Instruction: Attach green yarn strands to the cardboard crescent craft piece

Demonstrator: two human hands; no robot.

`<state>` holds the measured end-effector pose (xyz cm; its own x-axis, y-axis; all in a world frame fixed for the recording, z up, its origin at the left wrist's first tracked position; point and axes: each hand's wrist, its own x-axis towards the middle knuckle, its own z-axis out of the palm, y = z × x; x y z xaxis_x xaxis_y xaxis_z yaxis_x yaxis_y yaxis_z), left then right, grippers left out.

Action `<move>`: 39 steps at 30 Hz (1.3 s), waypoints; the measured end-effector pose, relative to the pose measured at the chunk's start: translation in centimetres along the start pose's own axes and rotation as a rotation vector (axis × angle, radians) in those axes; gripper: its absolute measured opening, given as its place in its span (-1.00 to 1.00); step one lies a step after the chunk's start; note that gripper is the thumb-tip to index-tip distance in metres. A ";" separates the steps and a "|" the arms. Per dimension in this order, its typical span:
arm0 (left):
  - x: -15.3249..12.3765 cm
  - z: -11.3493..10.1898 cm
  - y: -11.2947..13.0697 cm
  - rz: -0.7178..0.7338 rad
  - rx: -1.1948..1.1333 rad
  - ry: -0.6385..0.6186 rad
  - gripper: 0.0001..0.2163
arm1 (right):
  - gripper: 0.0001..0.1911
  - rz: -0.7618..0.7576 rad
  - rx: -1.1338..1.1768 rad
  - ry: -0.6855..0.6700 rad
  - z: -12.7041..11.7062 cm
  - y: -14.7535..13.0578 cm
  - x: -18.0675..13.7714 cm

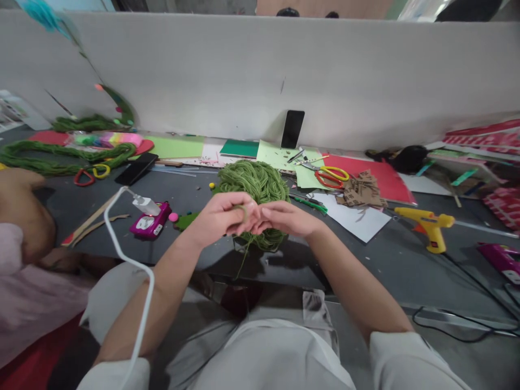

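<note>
A large heap of green yarn (255, 179) lies near the front edge of the dark table, just behind and beneath both hands. My left hand (223, 215) is closed, with a strand of the yarn looped at its thumb and fingers. Fingertips of my right hand (290, 218) meet those of the left. Its fingers are pressed together, and whatever is between them is hidden. Below the hands a loose yarn end (244, 260) hangs toward the table edge. A green piece with a pink pompom (174, 217) is partly visible beside my left wrist.
A yellow glue gun (430, 225) and cardboard scraps (363, 189) lie right; scissors (331, 174) and a propped phone (293, 129) stand behind. Left are a purple device (151, 222), a white cable (136, 271) crossing my forearm, a dark phone (137, 168) and another person's arm (24, 208).
</note>
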<state>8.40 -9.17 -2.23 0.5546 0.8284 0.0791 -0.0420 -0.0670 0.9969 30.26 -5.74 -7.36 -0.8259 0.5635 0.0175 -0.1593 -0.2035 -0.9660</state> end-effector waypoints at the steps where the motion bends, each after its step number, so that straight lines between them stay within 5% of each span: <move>1: -0.4 0.4 0.4 -0.011 0.133 -0.098 -0.88 | -0.51 -0.012 0.079 0.054 0.3 0.2 0.3; 6: -1.2 2.4 1.1 -0.005 0.606 -0.553 -0.82 | -0.55 0.031 0.246 0.293 1.5 0.4 1.2; 16: -2.7 6.8 -1.5 -0.063 0.963 -1.018 -0.81 | -0.67 -0.055 0.373 0.437 0.8 0.2 2.0; 19: -3.1 6.6 -0.5 0.077 0.898 -0.982 -0.84 | -0.67 -0.091 0.336 0.508 0.3 0.4 2.6; 23: -3.9 4.4 3.0 0.212 0.536 -0.927 -0.84 | -0.64 -0.166 0.212 0.633 -1.1 1.0 3.3; 28: -5.3 2.1 6.2 0.353 0.449 -0.588 -0.84 | -0.68 -0.410 -0.210 0.807 -0.6 0.8 2.2; 30: -5.6 1.9 6.4 0.355 0.483 -0.555 -0.85 | -0.71 -0.576 -0.404 0.623 1.2 -0.3 1.1; 32: -5.8 1.7 6.3 0.321 0.525 -0.555 -0.84 | -0.62 -0.596 -0.545 0.159 3.3 -1.7 0.1; 34: -5.8 1.5 6.2 0.253 0.583 -0.530 -0.83 | -0.61 -0.522 -0.621 -0.105 5.0 -2.8 -0.4; 36: -5.8 1.0 6.3 0.181 0.635 -0.485 -0.83 | -0.70 -0.423 -0.650 -0.169 5.7 -3.3 -0.5; 39: -5.6 -0.1 6.6 0.088 0.673 -0.405 -0.83 | -0.77 -0.288 -0.614 -0.035 4.2 -2.8 -0.4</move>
<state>4.90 -14.19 3.87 0.8376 0.5459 0.0218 0.3400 -0.5521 0.7613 28.76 -8.73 -3.61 -0.8150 0.4993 0.2941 -0.0480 0.4477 -0.8929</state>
